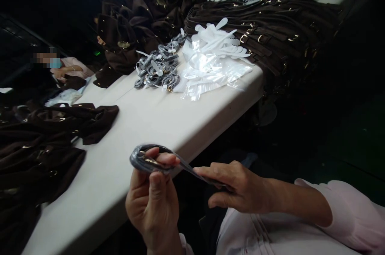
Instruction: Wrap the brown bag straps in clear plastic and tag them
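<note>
At the bottom centre of the frame the left hand point(153, 203) is raised with its palm toward the camera, fingers curled and pinching the looped end of a dark strap wrapped in clear film point(150, 160); the thumb and fingertips press the loop between them, and a glint of gold metal shows inside the wrap. The strap runs rightward from that loop to the right hand point(237, 191), which lies lower right of centre, knuckles up, fingers closed over the strap's other end so that the end is hidden beneath them. Both hands hold the strap just off the near edge of a white table point(144, 122), which slants from lower left toward the upper middle of the frame. A pale pink sleeve point(345, 215) covers the right forearm at the lower right corner. On the table's far end, upper centre, lies a heap of wrapped strap loops point(158, 68), and just beside it to the right a pile of clear plastic bags and white tabs point(213, 60). Behind these, across the upper right, is a thick bundle of brown straps with gold buckles point(270, 30). Brown bags point(144, 10) are stacked at the upper centre, and more brown bags point(45, 142) lie along the left edge. Another person point(64, 68) sits at the upper left, well apart from the hands
</note>
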A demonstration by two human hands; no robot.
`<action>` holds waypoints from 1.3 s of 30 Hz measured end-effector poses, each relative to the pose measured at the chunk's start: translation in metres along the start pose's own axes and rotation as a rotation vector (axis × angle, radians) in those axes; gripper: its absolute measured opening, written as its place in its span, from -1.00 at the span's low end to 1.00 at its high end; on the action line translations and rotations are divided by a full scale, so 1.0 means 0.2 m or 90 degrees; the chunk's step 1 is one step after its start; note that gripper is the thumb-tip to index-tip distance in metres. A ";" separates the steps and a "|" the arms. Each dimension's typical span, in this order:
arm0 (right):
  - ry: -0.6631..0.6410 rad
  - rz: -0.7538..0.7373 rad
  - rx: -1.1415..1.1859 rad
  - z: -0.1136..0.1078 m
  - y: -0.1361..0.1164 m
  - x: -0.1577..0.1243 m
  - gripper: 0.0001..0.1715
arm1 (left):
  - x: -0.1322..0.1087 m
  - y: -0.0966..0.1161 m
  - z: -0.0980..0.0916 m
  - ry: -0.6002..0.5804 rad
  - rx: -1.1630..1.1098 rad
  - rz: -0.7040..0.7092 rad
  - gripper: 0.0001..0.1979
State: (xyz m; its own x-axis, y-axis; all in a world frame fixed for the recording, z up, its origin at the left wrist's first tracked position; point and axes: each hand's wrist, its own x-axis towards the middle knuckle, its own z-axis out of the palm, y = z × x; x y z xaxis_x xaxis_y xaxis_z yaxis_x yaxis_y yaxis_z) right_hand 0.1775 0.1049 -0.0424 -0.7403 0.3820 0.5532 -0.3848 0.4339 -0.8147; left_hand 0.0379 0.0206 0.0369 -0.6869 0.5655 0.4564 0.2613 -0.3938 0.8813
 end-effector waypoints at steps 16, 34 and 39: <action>-0.045 0.465 0.474 -0.08 -0.08 0.01 -0.51 | -0.06 -0.32 -0.18 -0.319 0.646 0.451 -0.68; -0.199 0.102 0.066 -0.30 0.11 0.09 -0.66 | -0.25 -0.12 -0.22 -0.649 0.307 -0.110 -0.83; -0.171 0.227 0.304 -0.20 0.10 0.07 -0.49 | -0.27 -0.02 -0.18 -0.505 -0.028 -0.338 -0.69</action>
State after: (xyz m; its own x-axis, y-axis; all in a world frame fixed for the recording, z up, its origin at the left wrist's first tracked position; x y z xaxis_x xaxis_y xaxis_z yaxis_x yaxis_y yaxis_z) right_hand 0.1816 0.1521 -0.0443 -0.9559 0.1911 0.2229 -0.2472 -0.1146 -0.9621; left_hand 0.0499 -0.0339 0.0055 -0.0446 0.9983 -0.0374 0.0114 0.0380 0.9992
